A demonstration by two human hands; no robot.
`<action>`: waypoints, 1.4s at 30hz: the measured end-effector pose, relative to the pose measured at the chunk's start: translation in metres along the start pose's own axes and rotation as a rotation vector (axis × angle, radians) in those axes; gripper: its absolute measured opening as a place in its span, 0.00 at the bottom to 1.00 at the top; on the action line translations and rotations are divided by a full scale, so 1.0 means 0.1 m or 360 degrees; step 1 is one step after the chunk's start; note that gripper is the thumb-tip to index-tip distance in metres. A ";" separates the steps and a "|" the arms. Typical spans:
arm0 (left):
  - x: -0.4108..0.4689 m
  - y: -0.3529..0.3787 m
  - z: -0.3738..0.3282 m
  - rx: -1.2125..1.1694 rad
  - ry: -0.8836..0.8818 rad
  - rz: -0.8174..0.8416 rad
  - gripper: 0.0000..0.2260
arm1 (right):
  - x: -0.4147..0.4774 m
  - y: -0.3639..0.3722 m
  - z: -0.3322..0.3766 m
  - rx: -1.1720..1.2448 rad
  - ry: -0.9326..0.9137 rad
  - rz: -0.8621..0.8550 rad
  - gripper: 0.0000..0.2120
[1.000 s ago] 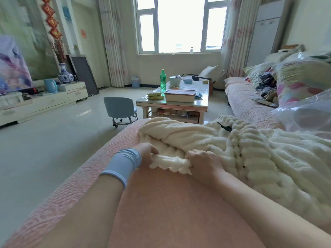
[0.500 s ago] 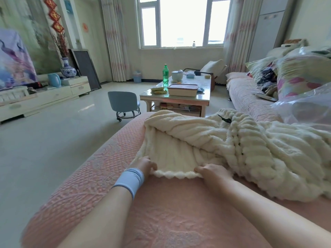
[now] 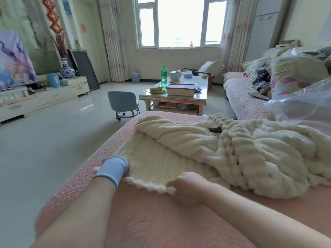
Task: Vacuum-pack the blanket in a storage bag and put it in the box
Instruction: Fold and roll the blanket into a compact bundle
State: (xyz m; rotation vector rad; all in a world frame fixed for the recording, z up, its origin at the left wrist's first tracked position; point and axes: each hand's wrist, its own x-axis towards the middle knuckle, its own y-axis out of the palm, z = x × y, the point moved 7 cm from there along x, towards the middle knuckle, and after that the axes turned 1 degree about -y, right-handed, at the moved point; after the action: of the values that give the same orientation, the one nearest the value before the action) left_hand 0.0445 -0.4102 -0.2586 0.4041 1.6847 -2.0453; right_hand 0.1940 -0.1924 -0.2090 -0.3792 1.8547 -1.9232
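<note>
A cream ribbed fleece blanket (image 3: 223, 151) lies bunched on the pink sofa seat (image 3: 161, 221), one flat panel spread toward me. My right hand (image 3: 188, 187) pinches the blanket's scalloped near edge. My left hand (image 3: 105, 161) is mostly hidden behind its blue wristband and holds the same edge at the left corner. A clear plastic storage bag (image 3: 302, 104) sits crumpled at the right, behind the blanket. A white lidded box (image 3: 180, 89) stands on the coffee table.
The coffee table (image 3: 202, 101) ahead also carries a green bottle (image 3: 164, 74) and small items. A small blue wheeled chair (image 3: 123, 104) stands on the pale floor. Pillows and bedding (image 3: 290, 74) pile up on the sofa at right. A TV cabinet (image 3: 44, 97) lines the left wall.
Both hands have pulled the blanket's edge toward me and apart, spreading a flat panel over the seat. The left hand moved left to the corner.
</note>
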 end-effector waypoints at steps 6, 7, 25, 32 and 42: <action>-0.90 -0.78 -0.79 -0.0551 0.0523 -0.0716 0.16 | -0.24 -0.67 -1.05 0.0285 0.0582 -0.1037 0.10; -0.96 -0.90 -0.91 -0.0602 0.0591 -0.0805 0.16 | -0.31 -0.73 -1.23 0.0247 0.0719 -0.1093 0.11; -1.60 -1.15 -1.94 -0.0054 0.1400 -0.1212 0.11 | -0.21 -0.32 -1.13 0.1011 -0.0070 -0.0585 0.08; -1.33 -0.85 -1.19 -0.0307 0.0801 -0.0889 0.05 | -0.26 -0.03 -1.03 0.1422 0.0706 -0.0252 0.47; -1.12 -0.55 -1.34 -0.0303 0.0825 -0.0607 0.38 | -0.01 0.23 -0.30 0.1096 0.0144 0.0158 0.21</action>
State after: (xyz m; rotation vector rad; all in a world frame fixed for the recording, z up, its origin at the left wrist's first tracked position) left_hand 0.1029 -0.2533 -0.1843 0.6285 2.4026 -2.1299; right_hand 0.1831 -0.1654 -0.2334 0.0241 1.1166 -2.3729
